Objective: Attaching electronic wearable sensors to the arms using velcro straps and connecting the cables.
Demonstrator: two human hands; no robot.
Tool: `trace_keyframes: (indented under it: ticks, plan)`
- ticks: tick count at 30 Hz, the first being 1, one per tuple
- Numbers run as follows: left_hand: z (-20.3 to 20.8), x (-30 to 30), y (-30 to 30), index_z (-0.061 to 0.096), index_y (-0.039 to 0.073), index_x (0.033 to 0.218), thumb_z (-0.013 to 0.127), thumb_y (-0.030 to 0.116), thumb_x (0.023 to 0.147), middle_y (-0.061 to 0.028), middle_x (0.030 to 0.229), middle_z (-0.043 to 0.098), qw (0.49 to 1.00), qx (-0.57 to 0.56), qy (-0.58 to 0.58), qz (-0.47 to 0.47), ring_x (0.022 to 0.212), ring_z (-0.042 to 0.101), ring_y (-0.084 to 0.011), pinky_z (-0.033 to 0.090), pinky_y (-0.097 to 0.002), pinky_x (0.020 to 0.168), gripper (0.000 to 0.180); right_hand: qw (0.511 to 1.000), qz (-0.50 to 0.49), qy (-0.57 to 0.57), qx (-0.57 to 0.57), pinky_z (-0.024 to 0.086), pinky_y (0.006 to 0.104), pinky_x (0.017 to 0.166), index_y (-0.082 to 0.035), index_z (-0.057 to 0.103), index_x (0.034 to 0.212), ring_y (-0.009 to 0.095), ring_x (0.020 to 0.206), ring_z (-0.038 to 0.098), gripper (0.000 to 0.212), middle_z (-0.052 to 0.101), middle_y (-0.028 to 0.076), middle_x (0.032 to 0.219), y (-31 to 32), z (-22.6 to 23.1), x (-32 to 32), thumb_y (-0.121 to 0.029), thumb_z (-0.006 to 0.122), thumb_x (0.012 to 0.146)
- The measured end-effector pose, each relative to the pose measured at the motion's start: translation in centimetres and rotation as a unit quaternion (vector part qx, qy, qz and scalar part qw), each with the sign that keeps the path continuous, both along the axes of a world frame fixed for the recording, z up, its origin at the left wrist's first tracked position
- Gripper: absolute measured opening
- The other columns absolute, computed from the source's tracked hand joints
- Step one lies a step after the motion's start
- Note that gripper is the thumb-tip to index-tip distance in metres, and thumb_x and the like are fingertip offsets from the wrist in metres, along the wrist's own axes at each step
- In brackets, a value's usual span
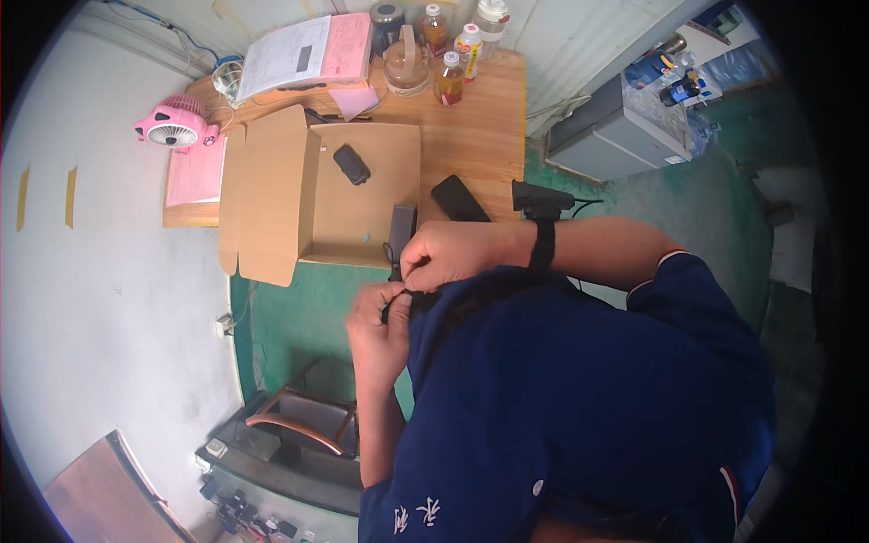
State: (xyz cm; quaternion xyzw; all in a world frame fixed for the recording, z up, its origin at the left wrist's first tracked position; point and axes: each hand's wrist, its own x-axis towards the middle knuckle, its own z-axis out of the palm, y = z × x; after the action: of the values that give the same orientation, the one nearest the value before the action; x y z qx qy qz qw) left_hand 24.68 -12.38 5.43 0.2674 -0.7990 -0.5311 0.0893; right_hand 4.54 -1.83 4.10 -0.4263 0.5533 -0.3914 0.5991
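Observation:
My left hand (pixel 378 328) and my right hand (pixel 453 255) meet close to my dark blue shirt, just off the near edge of an open cardboard box (pixel 362 244). Both are closed in a pinch, thumbs against fingers. Something small and black shows at the left fingers, too covered to name. What the right fingers grip is hidden. Beside the right hand, a dark grey block-shaped thing (pixel 403 220) with a thin black cord (pixel 390 255) rests by the box's corner. A black wrist strap (pixel 543 244) carrying a black device (pixel 541 198) sits on my right wrist.
Inside the box lies a small black device (pixel 351 165). A black phone (pixel 460 197) rests on the wooden table (pixel 498 127). Bottles (pixel 449 80), a jug (pixel 406 65), papers (pixel 294 52) and a pink fan (pixel 176 125) stand farther back. A chair (pixel 303 421) is lower left.

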Motion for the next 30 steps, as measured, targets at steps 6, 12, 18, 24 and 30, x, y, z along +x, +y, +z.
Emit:
trace_keyframes:
  ticks: [6, 12, 18, 24, 30]
  plan:
    - [-0.5, -0.3, 0.4, 0.066, -0.001, 0.1, 0.071, 0.003, 0.093, -0.0171, 0.094, 0.07, 0.999, -0.035, -0.004, -0.04, 0.083, 0.069, -0.0339, 0.054, -0.04, 0.074, 0.009, 0.999, 0.004, 0.039, 0.015, 0.047, 0.0338, 0.062, 0.001, 0.073, 0.091, 0.015, 0.069, 0.062, 0.017, 0.07, 0.009, 0.077, 0.8, -0.4, 0.1, -0.015, 0.067, 0.087]
    - [-1.3, -0.1, 0.7, 0.067, -0.001, 0.099, 0.072, 0.005, 0.094, -0.0142, 0.089, 0.071, 0.996, -0.05, -0.02, -0.068, 0.081, 0.068, -0.0236, 0.053, -0.0348, 0.074, 0.009, 0.998, -0.017, -0.021, 0.049, 0.046, 0.0343, 0.06, 0.001, 0.074, 0.09, 0.015, 0.068, 0.062, 0.017, 0.07, 0.009, 0.077, 1.7, -1.4, 0.9, -0.014, 0.067, 0.084]
    - [-1.5, -0.5, 1.9, 0.066, 0.001, 0.104, 0.078, 0.009, 0.088, -0.0154, 0.095, 0.071, 0.998, -0.008, -0.032, -0.047, 0.087, 0.068, -0.0296, 0.054, -0.0385, 0.079, 0.022, 0.993, -0.061, -0.035, 0.098, 0.042, 0.0302, 0.05, 0.002, 0.072, 0.09, 0.013, 0.06, 0.059, 0.019, 0.068, 0.008, 0.072, 2.5, -2.3, 1.1, -0.015, 0.066, 0.083]
    - [-1.6, -2.1, 2.9, 0.063, 0.001, 0.106, 0.083, 0.012, 0.082, -0.0167, 0.095, 0.067, 0.99, -0.125, 0.004, -0.067, 0.088, 0.066, -0.0359, 0.053, -0.044, 0.078, 0.032, 0.969, -0.125, -0.143, 0.16, 0.044, 0.03, 0.052, 0.001, 0.07, 0.085, 0.014, 0.064, 0.062, 0.016, 0.069, 0.008, 0.074, 2.5, -3.4, 1.0, -0.015, 0.065, 0.085]
    - [-1.5, -2.3, 2.7, 0.063, 0.001, 0.104, 0.079, 0.008, 0.08, -0.0173, 0.093, 0.066, 0.987, -0.141, 0.011, -0.077, 0.085, 0.065, -0.037, 0.053, -0.0451, 0.076, 0.029, 0.968, -0.092, -0.128, 0.196, 0.05, 0.0305, 0.057, 0.002, 0.069, 0.086, 0.016, 0.068, 0.066, 0.017, 0.067, 0.009, 0.074, 2.3, -0.9, 0.0, -0.014, 0.064, 0.087]
